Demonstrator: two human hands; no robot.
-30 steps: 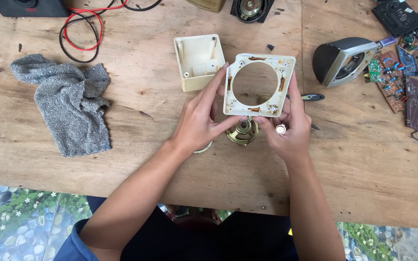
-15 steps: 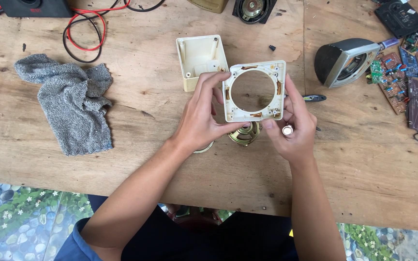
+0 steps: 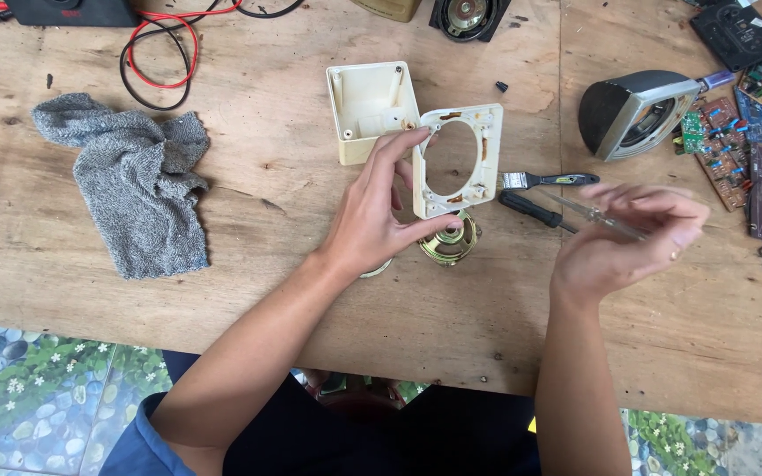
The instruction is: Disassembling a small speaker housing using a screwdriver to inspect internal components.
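Grey knitted cloth (image 3: 130, 189) lies crumpled at the left of the wooden table (image 3: 266, 291), well apart from the work, with red and black leads (image 3: 159, 53) coiled beyond it.

Near the middle stands a cream plastic housing (image 3: 370, 107), open side up, its inner posts exposed; it sits just behind the piece in hand, apparently set aside as the other half of the same case.

The left hand (image 3: 372, 216) holds a cream front panel with a round opening (image 3: 454, 159). The panel is raised on edge and tilted, inner face turned toward the wearer, a position that suits inspection of its screw bosses and brownish residue. The grip is a partly closed pinch: index finger along the upper left corner, thumb under the lower edge, remaining fingers behind. Directly below the panel, a brass-coloured speaker unit (image 3: 450, 243) rests on the table, touching or nearly touching the thumb; contact cannot be confirmed.

To the right lie a small brush (image 3: 544, 180) and a black-handled screwdriver (image 3: 535, 210), side by side, within reach.

The right hand (image 3: 623, 242) is blurred. It holds a slim clear-handled screwdriver (image 3: 597, 216) with curled fingers, shaft pointing left toward the panel; how firmly it closes cannot be judged.

Farther right sit a dark wedge-shaped casing (image 3: 637, 113) and several circuit boards (image 3: 743, 141).
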